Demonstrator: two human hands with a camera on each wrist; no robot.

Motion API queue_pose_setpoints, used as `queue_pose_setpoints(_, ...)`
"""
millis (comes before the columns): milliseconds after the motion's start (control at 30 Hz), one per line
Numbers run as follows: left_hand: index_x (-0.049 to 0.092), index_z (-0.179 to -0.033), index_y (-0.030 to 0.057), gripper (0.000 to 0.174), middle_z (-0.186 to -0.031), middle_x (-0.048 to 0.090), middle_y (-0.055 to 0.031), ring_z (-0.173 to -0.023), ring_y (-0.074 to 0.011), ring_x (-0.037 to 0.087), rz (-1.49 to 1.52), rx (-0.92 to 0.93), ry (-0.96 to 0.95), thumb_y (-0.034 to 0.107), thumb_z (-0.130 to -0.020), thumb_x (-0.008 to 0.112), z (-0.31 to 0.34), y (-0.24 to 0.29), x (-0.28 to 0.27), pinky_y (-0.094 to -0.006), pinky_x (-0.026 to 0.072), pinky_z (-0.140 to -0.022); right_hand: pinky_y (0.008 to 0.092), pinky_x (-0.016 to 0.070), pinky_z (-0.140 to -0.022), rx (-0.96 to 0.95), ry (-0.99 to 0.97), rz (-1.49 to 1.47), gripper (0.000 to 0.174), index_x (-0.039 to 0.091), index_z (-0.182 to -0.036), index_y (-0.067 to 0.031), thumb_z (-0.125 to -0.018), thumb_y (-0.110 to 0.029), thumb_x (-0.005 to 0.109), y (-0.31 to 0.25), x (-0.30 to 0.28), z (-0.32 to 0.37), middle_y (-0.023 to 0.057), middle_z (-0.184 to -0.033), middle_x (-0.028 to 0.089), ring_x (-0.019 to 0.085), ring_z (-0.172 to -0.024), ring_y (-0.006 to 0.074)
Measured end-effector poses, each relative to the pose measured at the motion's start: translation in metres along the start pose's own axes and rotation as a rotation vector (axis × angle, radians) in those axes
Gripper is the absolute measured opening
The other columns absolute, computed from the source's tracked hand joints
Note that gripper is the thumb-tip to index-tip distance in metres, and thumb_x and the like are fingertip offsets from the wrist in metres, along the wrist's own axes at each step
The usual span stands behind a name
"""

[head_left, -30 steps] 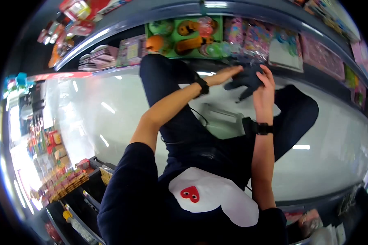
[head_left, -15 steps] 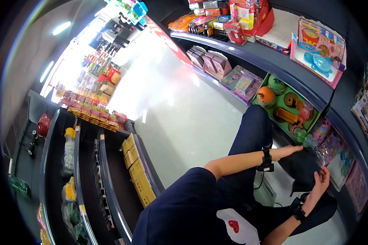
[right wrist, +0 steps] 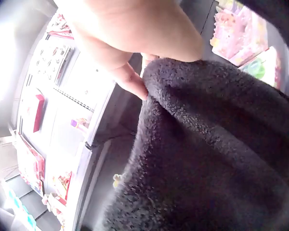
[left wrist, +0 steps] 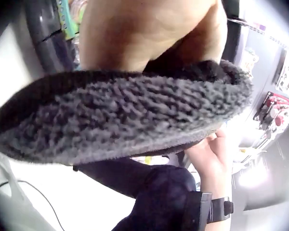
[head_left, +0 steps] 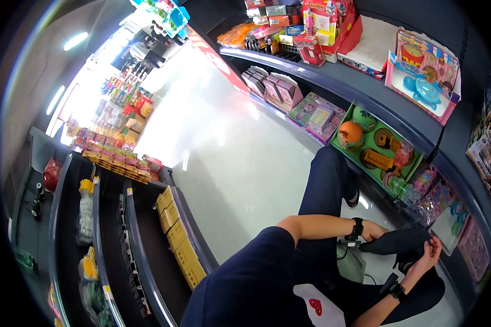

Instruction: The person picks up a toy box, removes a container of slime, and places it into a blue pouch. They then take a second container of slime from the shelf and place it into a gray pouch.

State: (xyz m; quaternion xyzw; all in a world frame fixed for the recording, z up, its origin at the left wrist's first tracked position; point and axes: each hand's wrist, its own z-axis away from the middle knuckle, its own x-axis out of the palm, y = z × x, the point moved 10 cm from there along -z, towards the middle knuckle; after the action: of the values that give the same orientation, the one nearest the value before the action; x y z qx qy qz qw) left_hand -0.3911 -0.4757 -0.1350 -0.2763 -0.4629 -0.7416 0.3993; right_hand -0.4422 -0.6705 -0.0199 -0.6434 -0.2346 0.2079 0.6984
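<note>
Between my two hands is a fuzzy dark grey cloth (head_left: 395, 241), doubled over into a long band above the lap. The left hand (head_left: 373, 231) holds its left end; in the left wrist view that hand (left wrist: 149, 33) comes down over the folded top edge, its fingertips hidden in the pile. At the other end the right hand (head_left: 431, 254) pinches the edge. Seen from the right wrist, the hand (right wrist: 130, 33) has thumb and fingers on a gathered corner of the cloth (right wrist: 197, 144), which hangs down in soft folds.
A low shelf in front holds a green tray (head_left: 360, 158) with toy trucks and balls, beside bagged toys (head_left: 439, 199). Above it stands a boxed turtle toy (head_left: 423, 90). Yellow cartons (head_left: 183, 240) line the shelf behind to the left. A pale green stool (head_left: 352, 267) is under the person.
The head view has swung left down the aisle. The cloth, bunched up a second ago and then hanging spread, is now folded into a narrower band, with the left hand lower.
</note>
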Motion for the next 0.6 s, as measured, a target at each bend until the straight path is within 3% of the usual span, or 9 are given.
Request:
queue_pose_setpoints(33, 0.06, -0.114, 0.0008, 0.024, -0.114, 0.063, -0.0076, -0.097, -0.021, 0.059, 0.133, 0.002, 0.046, 0.002, -0.09, 0.056, -0.003, 0.003, 0.002, -0.0306, 0.0481, -0.078, 0.0238, 0.0424, -0.09, 0.016, 0.006, 0.029, 0.028, 0.061, -0.113, -0.0011, -0.085, 0.005, 0.06, 0.007, -0.004, -0.003, 0.0042, -0.108, 0.059, 0.053, -0.1, 0.0123)
queue_pose_setpoints(400, 0.051, -0.13, -0.0051, 0.033, -0.135, 0.052, -0.0149, -0.124, -0.021, 0.048, 0.152, 0.347, -0.245, 0.004, -0.101, 0.04, -0.039, 0.052, 0.051, -0.0325, 0.0376, -0.105, 0.0245, 0.0425, -0.093, 0.123, -0.096, 0.018, 0.023, 0.06, -0.112, -0.001, -0.09, 0.003, 0.054, 0.057, -0.002, -0.008, 0.0055, -0.11, 0.06, 0.055, -0.104, 0.0142)
queue_pose_setpoints(533, 0.052, -0.129, -0.0033, 0.032, -0.132, 0.054, -0.0132, -0.117, -0.0212, 0.051, 0.122, 0.287, -0.103, 0.006, -0.099, 0.043, -0.017, 0.042, 0.014, -0.033, 0.0401, -0.1, 0.0304, 0.043, -0.095, 0.081, -0.15, 0.193, 0.024, 0.062, -0.115, -0.001, -0.092, -0.009, 0.058, 0.093, 0.005, -0.014, 0.0101, -0.114, 0.063, 0.057, -0.106, 0.0188)
queue_pose_setpoints(600, 0.052, -0.128, -0.0024, 0.031, -0.131, 0.055, -0.0123, -0.114, -0.0213, 0.052, 0.1, 0.252, -0.051, 0.007, -0.099, 0.045, 0.001, 0.031, 0.004, -0.0333, 0.0414, -0.097, 0.0309, 0.0424, -0.097, 0.274, -0.127, 0.207, 0.031, 0.061, -0.12, -0.002, -0.094, -0.018, 0.056, 0.091, 0.023, 0.003, 0.0113, -0.118, 0.062, 0.057, -0.107, 0.0203)
